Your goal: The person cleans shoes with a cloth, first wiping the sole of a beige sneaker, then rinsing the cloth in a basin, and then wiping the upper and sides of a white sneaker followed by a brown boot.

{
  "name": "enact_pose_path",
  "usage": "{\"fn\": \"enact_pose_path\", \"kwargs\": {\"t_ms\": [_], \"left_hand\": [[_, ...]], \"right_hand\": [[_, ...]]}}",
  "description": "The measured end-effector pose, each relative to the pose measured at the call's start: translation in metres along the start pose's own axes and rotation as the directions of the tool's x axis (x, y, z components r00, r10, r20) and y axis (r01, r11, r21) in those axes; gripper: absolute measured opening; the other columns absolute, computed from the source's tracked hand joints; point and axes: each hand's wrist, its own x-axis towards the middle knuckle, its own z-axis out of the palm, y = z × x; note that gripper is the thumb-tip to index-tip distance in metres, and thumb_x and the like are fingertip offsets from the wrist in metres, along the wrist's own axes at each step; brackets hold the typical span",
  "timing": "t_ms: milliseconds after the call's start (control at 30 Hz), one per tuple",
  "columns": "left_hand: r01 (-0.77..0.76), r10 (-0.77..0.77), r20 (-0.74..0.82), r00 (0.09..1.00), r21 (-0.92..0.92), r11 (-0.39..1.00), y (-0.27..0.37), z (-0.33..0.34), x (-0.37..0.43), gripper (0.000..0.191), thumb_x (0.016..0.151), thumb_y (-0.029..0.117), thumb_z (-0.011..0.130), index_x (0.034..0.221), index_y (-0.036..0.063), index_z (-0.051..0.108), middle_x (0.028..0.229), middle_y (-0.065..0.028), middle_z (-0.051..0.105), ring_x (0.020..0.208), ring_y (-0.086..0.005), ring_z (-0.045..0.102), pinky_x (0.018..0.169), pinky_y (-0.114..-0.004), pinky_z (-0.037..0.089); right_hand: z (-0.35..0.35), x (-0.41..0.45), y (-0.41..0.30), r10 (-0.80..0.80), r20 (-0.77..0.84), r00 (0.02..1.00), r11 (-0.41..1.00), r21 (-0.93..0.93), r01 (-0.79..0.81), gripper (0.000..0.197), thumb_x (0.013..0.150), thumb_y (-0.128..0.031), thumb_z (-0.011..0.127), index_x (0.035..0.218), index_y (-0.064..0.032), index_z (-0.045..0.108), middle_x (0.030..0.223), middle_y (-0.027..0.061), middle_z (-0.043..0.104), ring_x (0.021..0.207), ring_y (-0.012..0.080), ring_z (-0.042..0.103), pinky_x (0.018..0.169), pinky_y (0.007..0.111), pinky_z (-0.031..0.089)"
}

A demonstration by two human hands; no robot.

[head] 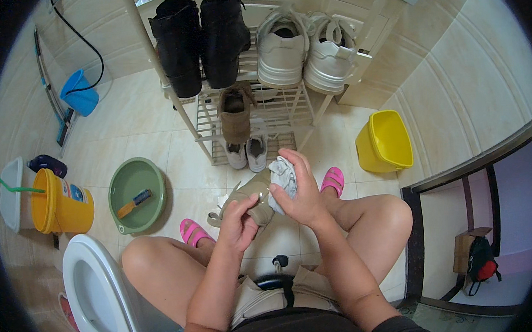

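Observation:
A tan lace-up shoe [245, 195] is in my left hand [239, 222], whose thumb lies on its near side. In my right hand [300, 189] is a crumpled white cloth [283, 179], pressed against or just beside the shoe's right end; whether they touch is hard to tell. A similar brown shoe [235, 117] rests on the middle shelf of the white shoe rack [285, 110] in front of me. Both hands are above the tiled floor, between my knees.
Black boots [179, 48] and white sneakers [282, 51] fill the rack's top; small pale shoes [256, 150] sit lowest. A green basin [136, 174] holds a wooden-handled brush [133, 203]. Left are a yellow bucket [62, 201] and a toilet [123, 289]. A yellow bin [383, 143] stands right.

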Motion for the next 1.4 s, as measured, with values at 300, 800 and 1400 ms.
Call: {"fn": "enact_pose_path", "kwargs": {"t_ms": [300,800,1400], "left_hand": [[-0.004,0.006,0.023,1.000,-0.107,0.994,0.001,0.003,0.000,0.042,0.085,0.006,0.056,0.124,-0.0051,0.046,0.120,-0.0174,0.055,0.109,-0.0284,0.057,0.096,-0.040,0.045],[0.000,0.014,0.050,0.999,-0.260,0.966,-0.005,0.004,0.002,0.043,0.087,0.006,0.053,0.127,-0.0030,0.043,0.123,-0.0161,0.054,0.116,-0.0277,0.053,0.103,-0.041,0.040],[-0.036,-0.001,0.224,0.975,0.161,0.986,-0.005,0.014,0.003,0.039,0.089,0.006,0.052,0.126,-0.0037,0.044,0.123,-0.0136,0.053,0.114,-0.0207,0.052,0.101,-0.035,0.039]], "right_hand": [[-0.025,-0.022,0.007,0.107,-0.029,0.994,0.983,-0.147,-0.110,0.047,0.068,-0.005,0.060,0.115,-0.0047,0.058,0.112,0.0168,0.052,0.102,0.0317,0.056,0.089,0.036,0.044],[0.010,-0.067,-0.019,0.425,0.196,0.884,0.905,-0.056,-0.423,0.082,0.071,-0.019,0.071,0.140,-0.0044,0.029,0.109,0.0213,0.056,0.098,0.0367,0.059,0.082,0.044,0.049],[0.015,-0.056,0.004,0.380,-0.058,0.923,0.901,-0.202,-0.383,0.040,0.075,-0.028,0.064,0.105,-0.0024,0.063,0.083,0.0232,0.066,0.077,0.0388,0.065,0.070,0.044,0.051]]}}
